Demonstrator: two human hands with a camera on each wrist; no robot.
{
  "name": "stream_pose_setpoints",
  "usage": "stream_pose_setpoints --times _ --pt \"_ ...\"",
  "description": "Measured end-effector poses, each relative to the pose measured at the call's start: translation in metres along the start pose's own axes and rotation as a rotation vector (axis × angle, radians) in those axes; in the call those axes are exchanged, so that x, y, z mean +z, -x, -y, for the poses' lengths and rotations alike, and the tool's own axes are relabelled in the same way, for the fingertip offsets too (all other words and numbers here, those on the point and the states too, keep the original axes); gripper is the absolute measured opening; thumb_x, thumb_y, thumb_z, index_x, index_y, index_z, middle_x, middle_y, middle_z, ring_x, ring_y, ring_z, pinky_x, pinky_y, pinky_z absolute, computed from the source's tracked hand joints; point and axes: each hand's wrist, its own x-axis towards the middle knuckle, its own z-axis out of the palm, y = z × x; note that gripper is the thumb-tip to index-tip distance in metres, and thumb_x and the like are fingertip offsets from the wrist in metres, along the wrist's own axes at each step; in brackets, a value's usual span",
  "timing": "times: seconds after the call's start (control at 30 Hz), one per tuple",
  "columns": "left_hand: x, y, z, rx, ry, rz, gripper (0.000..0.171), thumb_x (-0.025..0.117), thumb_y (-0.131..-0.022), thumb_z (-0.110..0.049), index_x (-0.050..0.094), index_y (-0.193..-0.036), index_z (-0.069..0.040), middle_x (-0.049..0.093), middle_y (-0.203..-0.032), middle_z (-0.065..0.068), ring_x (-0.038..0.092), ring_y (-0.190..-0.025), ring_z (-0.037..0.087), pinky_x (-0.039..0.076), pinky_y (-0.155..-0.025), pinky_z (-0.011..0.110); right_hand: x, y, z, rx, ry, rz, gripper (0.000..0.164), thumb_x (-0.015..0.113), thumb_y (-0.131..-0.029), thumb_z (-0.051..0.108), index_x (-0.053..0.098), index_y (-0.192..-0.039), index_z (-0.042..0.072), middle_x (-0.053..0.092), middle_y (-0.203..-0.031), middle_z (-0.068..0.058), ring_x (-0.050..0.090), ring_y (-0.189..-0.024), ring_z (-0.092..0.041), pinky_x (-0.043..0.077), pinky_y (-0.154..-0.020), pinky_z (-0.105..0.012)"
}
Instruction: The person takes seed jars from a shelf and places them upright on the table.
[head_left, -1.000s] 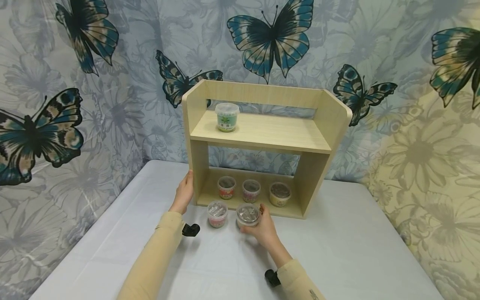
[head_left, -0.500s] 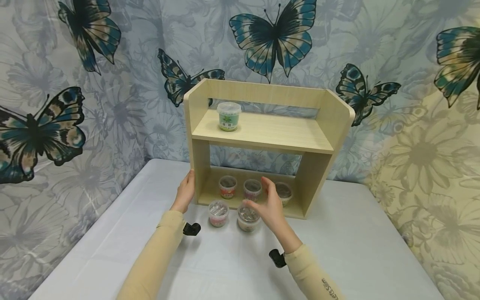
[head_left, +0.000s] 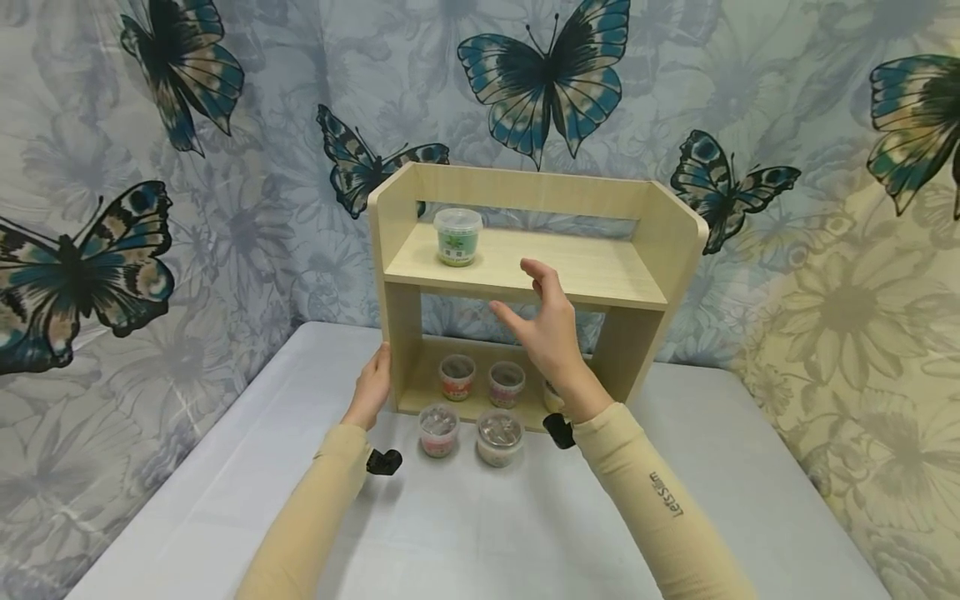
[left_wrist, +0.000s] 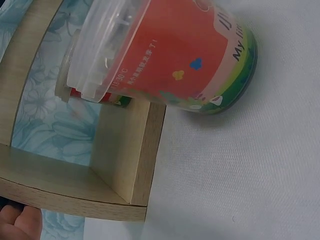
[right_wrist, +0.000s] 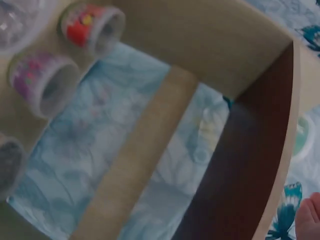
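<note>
Judging from the head view, you look partway through: 4 tubs stand in the shelf unit, the green tub above and 3 below, while the pink tub and the pale tub sit on the bench, perhaps left to place. Your right hand hangs before the upper shelf, thumb and fingers apart, holding nothing; your left hand rests against the outer side panel, its grip unclear. Left wrist: your fingertips show beside that panel. Right wrist: just 1 fingertip shows, near the green tub.
</note>
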Motion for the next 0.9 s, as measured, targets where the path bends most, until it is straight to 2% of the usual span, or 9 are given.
stream_pose_setpoints --times 0.1,0.23,0.4,0.6,0.9 --pt "-0.002 0.001 0.002 -0.008 0.002 -0.003 0.087 0.016 -0.084 -0.075 0.014 -0.15 -0.019 0.015 -0.153 0.007 0.015 -0.136 0.034 0.017 -0.107 0.054 0.001 -0.015 0.002 0.091 0.007 0.034 0.069 0.074 -0.081 0.018 0.036 -0.134 -0.002 0.04 -0.136 -0.018 0.036 -0.128 -0.024 0.027 -0.105 -0.024" --pt "-0.003 0.003 0.006 -0.014 0.001 0.004 0.087 0.016 -0.084 -0.074 0.013 -0.15 -0.018 0.015 -0.153 0.008 0.015 -0.136 0.034 0.017 -0.107 0.055 0.004 -0.029 0.001 0.242 -0.036 0.056 0.074 0.074 -0.081 0.027 0.033 -0.137 0.002 0.036 -0.14 -0.013 0.032 -0.13 -0.02 0.025 -0.105 -0.021" --pt "-0.004 0.003 0.005 -0.016 0.002 0.004 0.087 0.016 -0.084 -0.075 0.013 -0.15 -0.019 0.015 -0.153 0.008 0.016 -0.136 0.034 0.018 -0.107 0.054 0.011 -0.04 -0.002 0.366 -0.106 0.057 0.079 0.074 -0.081 0.031 0.03 -0.14 0.005 0.033 -0.142 -0.012 0.03 -0.131 -0.021 0.026 -0.105 -0.026" --pt "-0.003 0.002 0.001 -0.017 0.007 0.005 0.087 0.017 -0.084 -0.075 0.014 -0.15 -0.019 0.015 -0.153 0.007 0.017 -0.136 0.034 0.018 -0.107 0.054 0.021 -0.054 0.0 0.448 -0.121 0.064 0.083 0.074 -0.08 0.035 0.026 -0.142 0.007 0.031 -0.144 -0.01 0.029 -0.131 -0.022 0.031 -0.103 -0.03" --pt "0.002 0.001 -0.001 -0.023 0.016 -0.02 0.086 0.017 -0.084 -0.075 0.017 -0.15 -0.02 0.018 -0.152 0.006 0.017 -0.136 0.032 0.018 -0.107 0.052 0.04 -0.075 0.005 0.472 -0.1 0.079 0.083 0.072 -0.081 0.036 0.025 -0.142 0.006 0.03 -0.144 -0.014 0.028 -0.132 -0.022 0.033 -0.102 -0.034"
